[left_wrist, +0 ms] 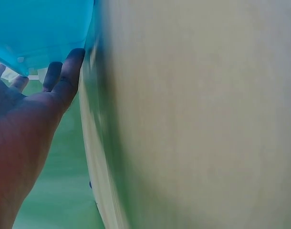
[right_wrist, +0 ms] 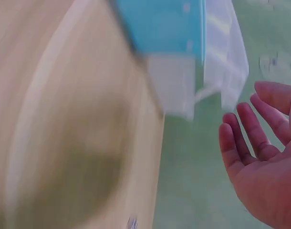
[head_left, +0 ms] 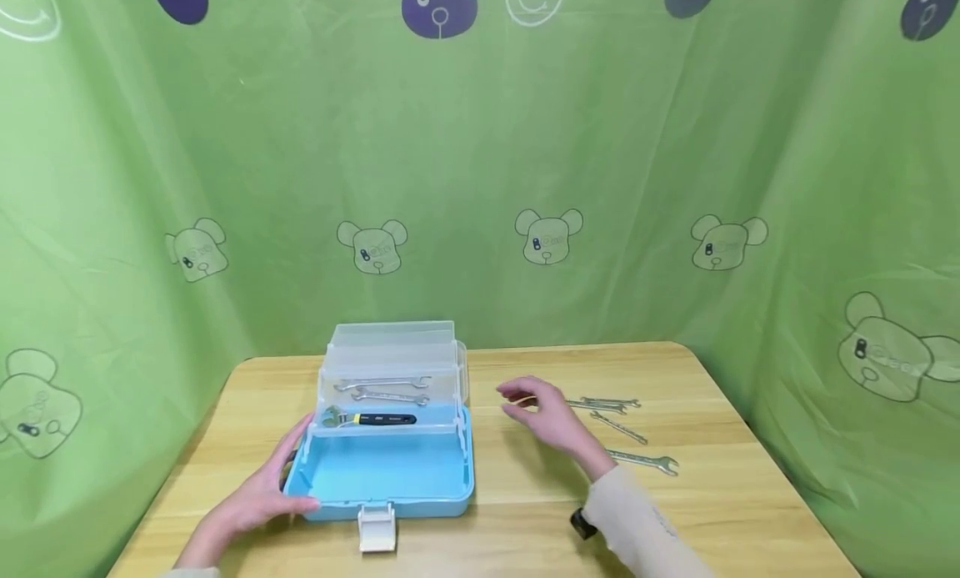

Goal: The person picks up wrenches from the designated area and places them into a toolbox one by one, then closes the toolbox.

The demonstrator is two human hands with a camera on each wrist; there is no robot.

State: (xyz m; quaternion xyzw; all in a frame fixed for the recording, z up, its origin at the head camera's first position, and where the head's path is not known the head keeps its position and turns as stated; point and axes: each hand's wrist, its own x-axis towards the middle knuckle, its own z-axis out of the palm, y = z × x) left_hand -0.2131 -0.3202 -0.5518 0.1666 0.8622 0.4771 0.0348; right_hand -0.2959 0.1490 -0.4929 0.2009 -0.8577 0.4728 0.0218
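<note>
A light blue toolbox (head_left: 386,469) stands on the table with its translucent trays (head_left: 390,357) folded up at the back. Its blue bottom compartment shows no tools. An adjustable wrench (head_left: 382,419) with a black-and-yellow handle lies in the lowest tray, and two open-end wrenches (head_left: 390,397) lie above it. My left hand (head_left: 262,490) rests against the box's left side, thumb at the front corner; its extended fingers (left_wrist: 69,74) touch the blue wall. Between the box and the loose wrenches, my right hand (head_left: 551,415) hovers with fingers loosely bent, holding nothing.
Several loose silver wrenches (head_left: 618,428) lie right of the right hand, one partly behind the wrist. A white latch (head_left: 377,530) hangs from the box's front. The wooden table (head_left: 517,528) meets a green printed curtain (head_left: 465,161) at the back and sides.
</note>
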